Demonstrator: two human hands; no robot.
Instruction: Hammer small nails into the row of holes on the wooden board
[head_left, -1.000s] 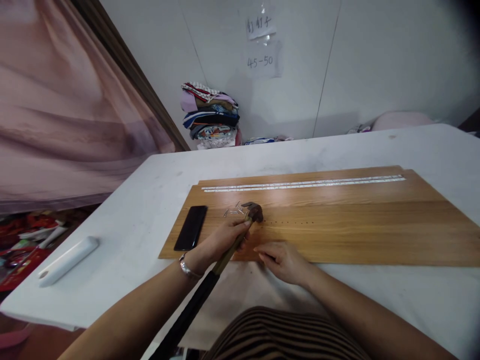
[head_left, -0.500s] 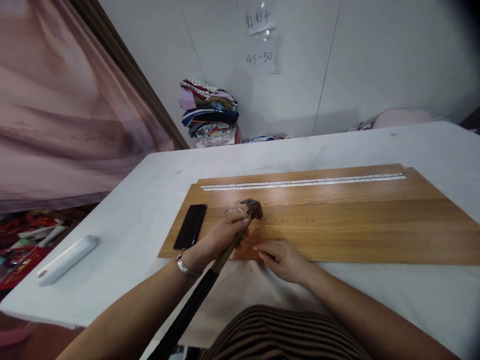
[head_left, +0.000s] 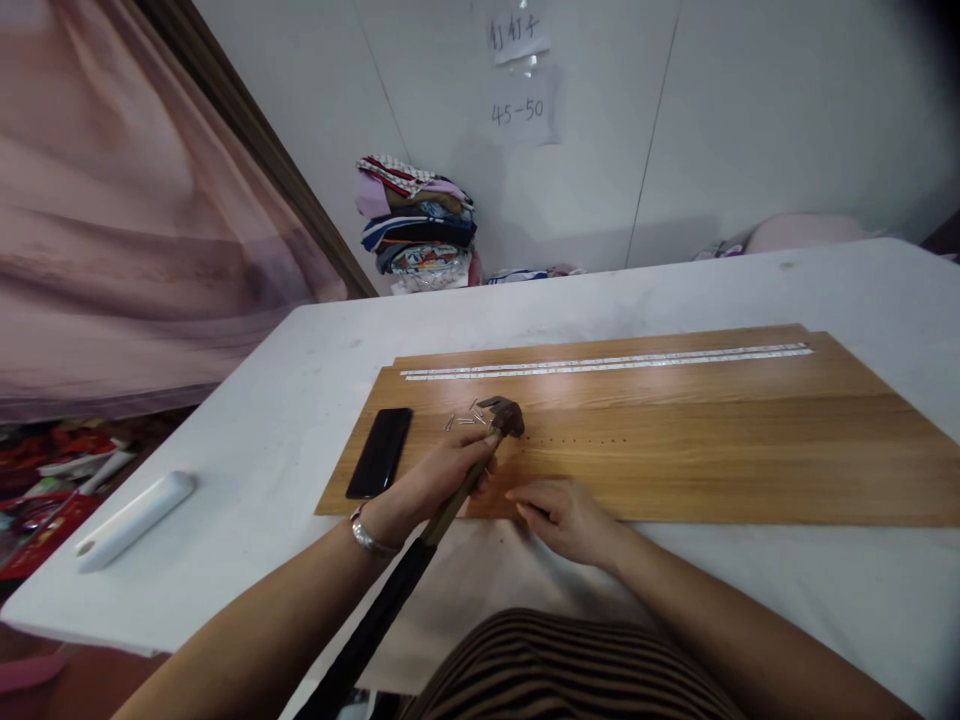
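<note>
My left hand (head_left: 439,478) is wrapped round the handle of a hammer (head_left: 504,418), gripped close to the head. The hammer head rests on a long wooden board (head_left: 675,450) at the left end of a row of small nail dots. My right hand (head_left: 564,517) lies at the board's near edge, fingers curled together and pressed down; whether it pinches anything I cannot see. Several loose nails (head_left: 465,415) lie on the board just left of the hammer head.
A black phone (head_left: 380,465) lies on the board's left end. A shiny strip (head_left: 607,364) runs along the board's far side. A white handle-like object (head_left: 135,520) sits on the white table (head_left: 300,360) at the left. Folded clothes (head_left: 416,225) are stacked by the wall.
Hardly anything has changed: both hands and the hammer keep their places, and the view has shifted slightly.
</note>
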